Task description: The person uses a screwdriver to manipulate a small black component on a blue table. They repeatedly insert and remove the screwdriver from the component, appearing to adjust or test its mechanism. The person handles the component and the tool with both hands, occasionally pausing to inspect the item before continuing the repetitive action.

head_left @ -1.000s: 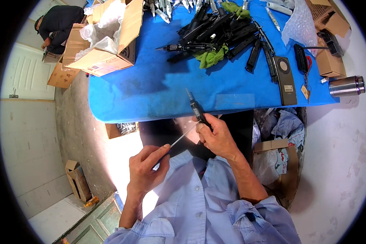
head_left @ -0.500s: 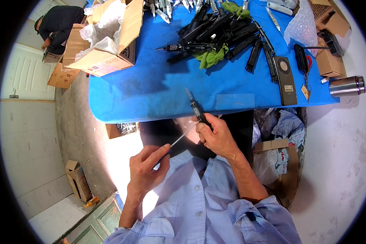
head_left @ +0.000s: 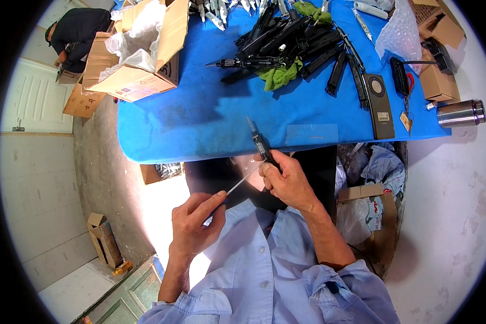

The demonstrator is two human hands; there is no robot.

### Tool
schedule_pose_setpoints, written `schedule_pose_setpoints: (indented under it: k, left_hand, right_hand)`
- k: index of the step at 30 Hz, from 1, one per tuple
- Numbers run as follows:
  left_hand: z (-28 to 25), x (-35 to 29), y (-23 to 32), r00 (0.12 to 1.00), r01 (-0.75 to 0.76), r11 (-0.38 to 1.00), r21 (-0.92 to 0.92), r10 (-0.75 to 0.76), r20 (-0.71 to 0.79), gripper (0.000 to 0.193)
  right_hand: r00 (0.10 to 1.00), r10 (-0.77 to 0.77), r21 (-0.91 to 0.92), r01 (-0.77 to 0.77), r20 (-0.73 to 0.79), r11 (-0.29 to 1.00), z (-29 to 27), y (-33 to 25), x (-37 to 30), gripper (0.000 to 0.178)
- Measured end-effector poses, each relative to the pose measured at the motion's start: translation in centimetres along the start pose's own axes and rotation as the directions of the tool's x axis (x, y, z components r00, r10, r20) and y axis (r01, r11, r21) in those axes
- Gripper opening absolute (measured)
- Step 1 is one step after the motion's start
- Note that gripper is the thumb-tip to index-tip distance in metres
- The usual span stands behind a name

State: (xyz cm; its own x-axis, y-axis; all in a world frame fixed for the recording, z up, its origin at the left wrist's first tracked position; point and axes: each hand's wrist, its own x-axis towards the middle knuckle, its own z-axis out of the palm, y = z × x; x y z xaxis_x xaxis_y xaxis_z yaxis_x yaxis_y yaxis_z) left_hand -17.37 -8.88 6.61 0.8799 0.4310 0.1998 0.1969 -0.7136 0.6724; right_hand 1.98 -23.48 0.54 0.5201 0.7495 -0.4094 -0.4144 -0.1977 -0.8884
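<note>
My left hand (head_left: pixel 198 218) is closed round the dark handle of a screwdriver (head_left: pixel 242 184), its thin metal shaft pointing up and to the right. The shaft's end reaches the lower part of a slim black device (head_left: pixel 261 142) with a narrow pointed tip. That device is gripped by my right hand (head_left: pixel 289 180), thumb and fingers wrapped round its lower end, tip toward the table. Both hands are in front of the near edge of the blue-covered table (head_left: pixel 183 127). My fingers hide where shaft and device meet.
A pile of similar black parts (head_left: pixel 297 46) with green cloths (head_left: pixel 278 77) lies farther back. An open carton (head_left: pixel 140 81) stands at the left, a dark flat device (head_left: pixel 379 108) and steel flask (head_left: pixel 461 114) at the right. A person in black (head_left: pixel 83 32) bends at the far left.
</note>
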Motion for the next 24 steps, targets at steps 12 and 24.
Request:
schedule_pose_setpoints:
  k: [12, 24]
  left_hand:
    - [-0.3, 0.2, -0.1, 0.999, -0.037, 0.998, 0.043, 0.036, 0.021, 0.038]
    - [-1.1, 0.6, 0.5, 0.997, -0.046, 0.992, 0.116, 0.038, 0.067, 0.036]
  right_hand:
    - [1.0, -0.015, 0.01, 0.015, 0.0, 1.0, 0.0, 0.5, 0.1, 0.024]
    - [0.995, -0.09, -0.136, 0.083, -0.045, 0.987, 0.2, 0.7, 0.1, 0.024]
